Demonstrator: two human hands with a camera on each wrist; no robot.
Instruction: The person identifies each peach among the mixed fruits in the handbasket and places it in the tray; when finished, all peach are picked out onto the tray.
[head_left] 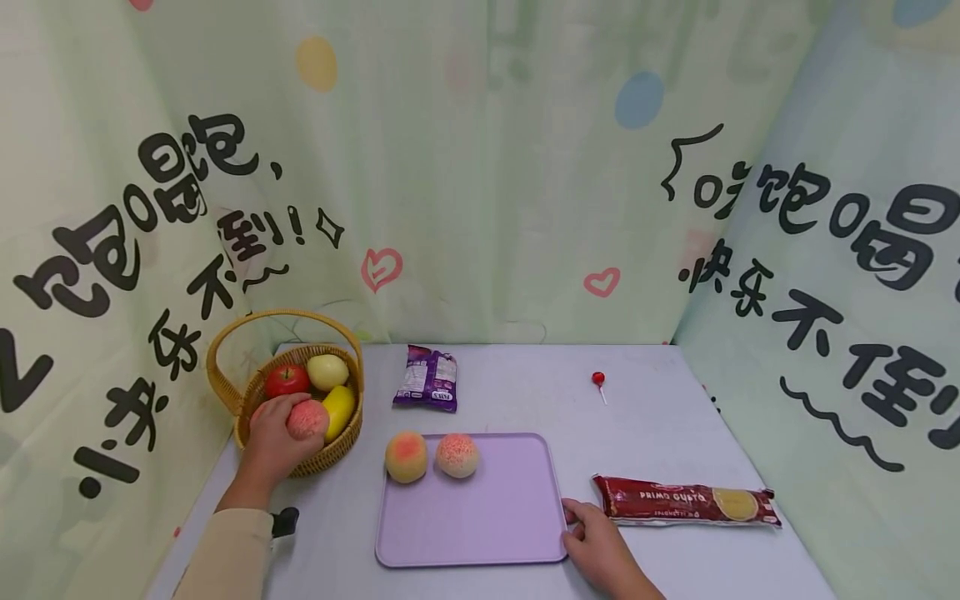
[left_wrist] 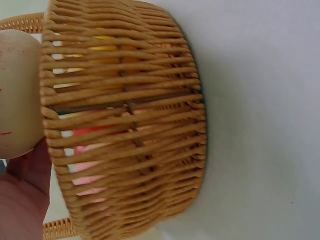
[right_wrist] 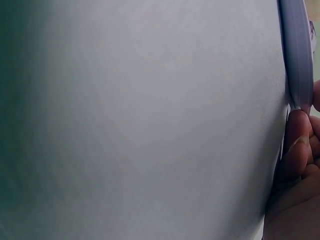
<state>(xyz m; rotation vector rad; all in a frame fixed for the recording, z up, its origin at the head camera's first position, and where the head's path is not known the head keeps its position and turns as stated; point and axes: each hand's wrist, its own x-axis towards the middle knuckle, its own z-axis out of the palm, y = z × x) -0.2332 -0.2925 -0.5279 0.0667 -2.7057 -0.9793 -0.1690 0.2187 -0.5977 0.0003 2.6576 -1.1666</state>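
Observation:
My left hand (head_left: 279, 442) grips a pink peach (head_left: 307, 420) at the near side of the wicker basket (head_left: 352, 446). Seen from the left wrist, that peach (left_wrist: 19, 95) is level with the basket rim, with a finger and the palm against it. Inside the basket are a red tomato (head_left: 287, 381), a pale yellow round fruit (head_left: 327, 372) and a yellow fruit (head_left: 340, 412); another pink fruit is partly hidden behind my hand. My right hand (head_left: 598, 546) pinches the right rim of the lilac tray (head_left: 480, 525). Two peaches, one orange-yellow (head_left: 406, 457) and one pinkish (head_left: 457, 456), sit at its far left.
Behind the tray lies a purple snack bag (head_left: 427, 379). A red lollipop (head_left: 598, 379) is at the back right, and a long dark-red packet (head_left: 686, 502) lies right of the tray. The basket's tall handle (head_left: 285, 313) arches over it. Printed curtains (head_left: 525, 208) enclose the table.

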